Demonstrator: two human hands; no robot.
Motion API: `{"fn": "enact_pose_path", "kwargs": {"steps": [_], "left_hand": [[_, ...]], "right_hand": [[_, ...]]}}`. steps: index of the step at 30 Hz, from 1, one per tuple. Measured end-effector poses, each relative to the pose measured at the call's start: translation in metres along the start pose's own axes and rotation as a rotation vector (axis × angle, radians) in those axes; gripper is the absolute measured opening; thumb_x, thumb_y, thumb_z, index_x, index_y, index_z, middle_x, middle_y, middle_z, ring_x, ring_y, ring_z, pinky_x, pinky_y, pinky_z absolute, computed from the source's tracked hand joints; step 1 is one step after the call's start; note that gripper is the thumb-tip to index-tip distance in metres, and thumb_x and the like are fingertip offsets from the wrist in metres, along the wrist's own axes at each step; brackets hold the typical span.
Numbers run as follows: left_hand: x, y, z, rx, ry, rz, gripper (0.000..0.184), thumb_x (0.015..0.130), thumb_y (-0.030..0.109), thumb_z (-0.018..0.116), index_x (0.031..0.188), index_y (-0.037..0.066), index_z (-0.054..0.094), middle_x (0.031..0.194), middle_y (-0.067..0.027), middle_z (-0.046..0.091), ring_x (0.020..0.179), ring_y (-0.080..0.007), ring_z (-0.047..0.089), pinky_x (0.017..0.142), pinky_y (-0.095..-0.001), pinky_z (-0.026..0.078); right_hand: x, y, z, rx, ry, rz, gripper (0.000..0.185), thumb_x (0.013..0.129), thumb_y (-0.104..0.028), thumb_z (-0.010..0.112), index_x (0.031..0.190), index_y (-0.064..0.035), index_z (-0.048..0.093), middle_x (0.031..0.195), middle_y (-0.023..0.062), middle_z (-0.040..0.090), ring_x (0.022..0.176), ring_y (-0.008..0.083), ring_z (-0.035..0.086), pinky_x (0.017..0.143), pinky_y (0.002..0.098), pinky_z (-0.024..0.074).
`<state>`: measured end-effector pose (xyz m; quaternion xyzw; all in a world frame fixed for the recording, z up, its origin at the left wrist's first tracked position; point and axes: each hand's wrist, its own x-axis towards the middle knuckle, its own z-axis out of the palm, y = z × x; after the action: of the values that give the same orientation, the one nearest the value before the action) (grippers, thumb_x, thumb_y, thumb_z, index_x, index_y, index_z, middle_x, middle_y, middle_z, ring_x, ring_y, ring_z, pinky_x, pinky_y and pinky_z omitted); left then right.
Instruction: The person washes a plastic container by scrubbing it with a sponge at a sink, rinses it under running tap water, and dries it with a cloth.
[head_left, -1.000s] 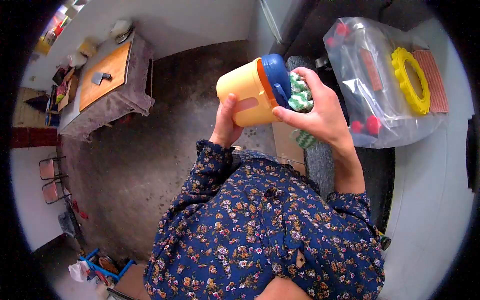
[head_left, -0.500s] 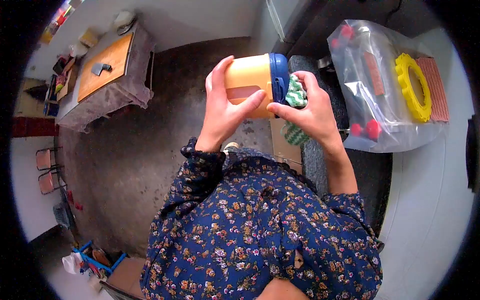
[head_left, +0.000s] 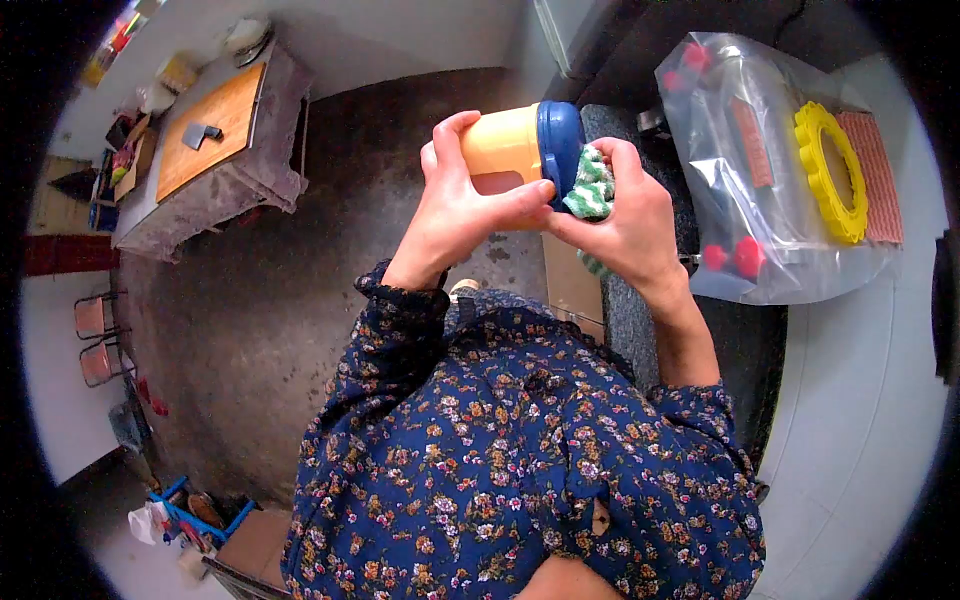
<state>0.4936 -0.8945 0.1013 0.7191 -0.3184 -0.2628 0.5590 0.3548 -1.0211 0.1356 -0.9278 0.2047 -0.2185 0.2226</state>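
A yellow canister (head_left: 503, 146) with a dark blue lid (head_left: 561, 140) is held on its side in the air in front of me. My left hand (head_left: 455, 200) is wrapped round its yellow body, the thumb reaching toward the lid. In my right hand (head_left: 635, 215) is a bunched green-and-white striped cloth (head_left: 591, 186), pressed against the lid end. Part of the cloth hangs below the right hand, mostly hidden by it. The right thumb tip lies close to the left thumb, near the lid's edge.
To the right, a dark speckled countertop (head_left: 628, 320) carries a clear plastic cover (head_left: 720, 200) with red knobs and a yellow ring (head_left: 832, 172). Back left stands a cloth-covered table (head_left: 235, 185) with a wooden board (head_left: 212, 130). Folding chairs (head_left: 92, 320) are at far left.
The canister has tilted slightly and shifted a little right. My left hand has turned with it, its thumb now nearer the lid. The cloth has moved slightly along the lid end.
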Motion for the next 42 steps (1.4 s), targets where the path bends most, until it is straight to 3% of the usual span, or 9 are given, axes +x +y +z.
{"fn": "enact_pose_path", "kwargs": {"steps": [6,12,15,23,38,42], "left_hand": [[0.003,0.01,0.002,0.049,-0.013,-0.036,0.099,0.056,0.037,0.075,0.132,0.006,0.021,0.124,-0.0216,0.025,0.117,-0.035,0.033,0.097,-0.0436,0.039],[0.008,-0.001,0.007,-0.027,0.009,0.004,0.096,0.06,0.038,0.073,0.134,0.008,0.019,0.126,-0.0204,0.023,0.12,-0.0338,0.031,0.099,-0.0442,0.036],[0.012,-0.018,0.003,-0.409,-0.13,0.034,0.098,0.061,0.039,0.075,0.135,0.009,0.018,0.128,-0.0186,0.023,0.123,-0.032,0.029,0.1,-0.0436,0.036],[0.013,-0.018,0.008,-0.507,-0.123,0.057,0.096,0.063,0.033,0.078,0.134,0.007,0.018,0.127,-0.0154,0.027,0.12,-0.0273,0.037,0.1,-0.0395,0.037],[0.017,-0.026,0.006,-0.444,-0.055,0.051,0.091,0.065,0.032,0.08,0.131,0.005,0.023,0.123,-0.0144,0.031,0.115,-0.026,0.041,0.097,-0.0371,0.04],[0.018,-0.029,0.004,-0.418,-0.027,0.092,0.088,0.066,0.029,0.078,0.131,0.006,0.024,0.123,-0.0142,0.033,0.115,-0.0251,0.042,0.097,-0.0367,0.039]], "right_hand": [[0.001,-0.001,0.002,-0.049,0.046,-0.025,0.071,0.059,-0.046,0.078,0.105,-0.0011,0.047,0.082,0.0172,0.06,0.071,0.0324,0.063,0.061,0.0385,0.0514],[0.003,-0.008,-0.001,-0.136,0.108,-0.094,0.074,0.058,-0.05,0.078,0.106,-0.0026,0.047,0.085,0.0156,0.06,0.071,0.0314,0.063,0.058,0.0376,0.0512],[0.005,-0.011,-0.004,-0.181,0.15,-0.144,0.076,0.057,-0.052,0.077,0.107,-0.0027,0.048,0.088,0.0148,0.06,0.071,0.0301,0.063,0.057,0.0366,0.0514],[0.005,-0.018,-0.006,-0.228,0.15,-0.22,0.078,0.06,-0.051,0.076,0.111,-0.0004,0.047,0.099,0.0167,0.059,0.078,0.0297,0.063,0.061,0.0362,0.0527],[0.007,-0.008,-0.003,0.009,0.111,-0.175,0.072,0.061,-0.041,0.078,0.11,0.0025,0.048,0.086,0.0185,0.061,0.075,0.0312,0.063,0.065,0.0356,0.0516],[0.009,-0.003,-0.01,0.199,0.068,-0.06,0.067,0.061,-0.035,0.079,0.11,0.0014,0.049,0.087,0.0159,0.061,0.077,0.0261,0.063,0.07,0.0325,0.0508]]}}
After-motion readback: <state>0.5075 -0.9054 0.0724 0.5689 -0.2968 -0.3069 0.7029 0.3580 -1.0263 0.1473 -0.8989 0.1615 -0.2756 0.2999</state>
